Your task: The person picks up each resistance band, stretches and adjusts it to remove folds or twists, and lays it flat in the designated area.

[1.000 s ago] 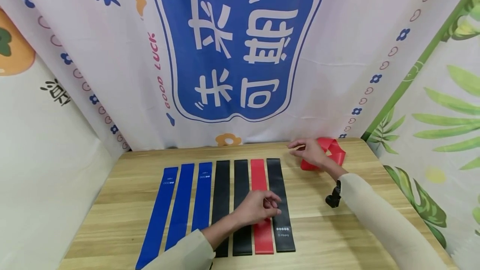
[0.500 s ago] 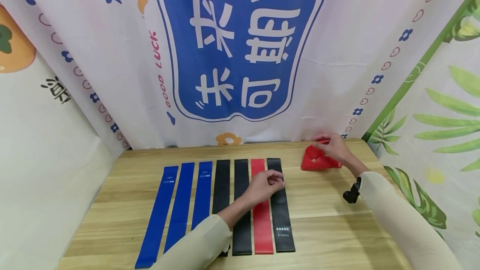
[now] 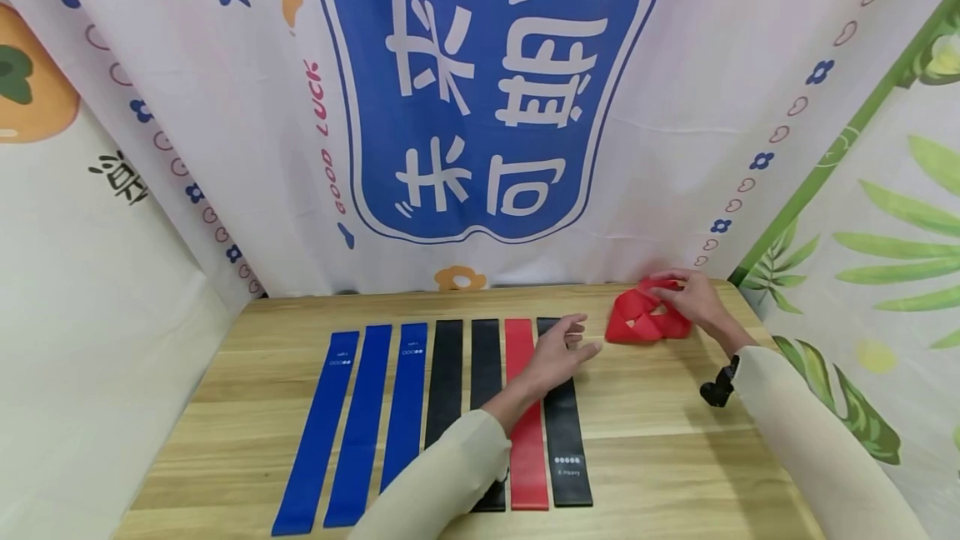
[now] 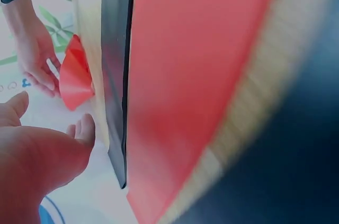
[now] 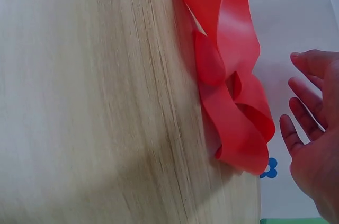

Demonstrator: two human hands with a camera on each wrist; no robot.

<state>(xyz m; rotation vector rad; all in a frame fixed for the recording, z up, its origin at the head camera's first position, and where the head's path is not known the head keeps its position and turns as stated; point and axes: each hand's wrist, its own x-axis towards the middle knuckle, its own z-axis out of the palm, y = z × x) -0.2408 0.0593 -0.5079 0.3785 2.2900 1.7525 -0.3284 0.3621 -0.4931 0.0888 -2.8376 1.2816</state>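
Note:
A red resistance band (image 3: 628, 325) lies crumpled in twisted loops at the table's back right corner. Over its back edge is my right hand (image 3: 696, 303); the right wrist view has that hand's fingers (image 5: 304, 110) relaxed and spread beside the loops, with a gap between. My left hand (image 3: 553, 361) hovers above the flat bands, its fingers loosely extended toward the crumpled one and holding nothing. Beneath it are a flat red band (image 3: 528, 465) and a black band (image 3: 568, 440) printed with white dots and "X-Heavy".
Further left in the row lie two more black bands (image 3: 447, 365) and three blue bands (image 3: 347, 461), all flat and roughly parallel. The wooden table (image 3: 645, 465) ends at the back against a printed cloth (image 3: 675, 182).
My right hand has moved right and back over the crumpled red band, whose loops have shifted shape. My left hand has risen toward the back right, its fingers straightening.

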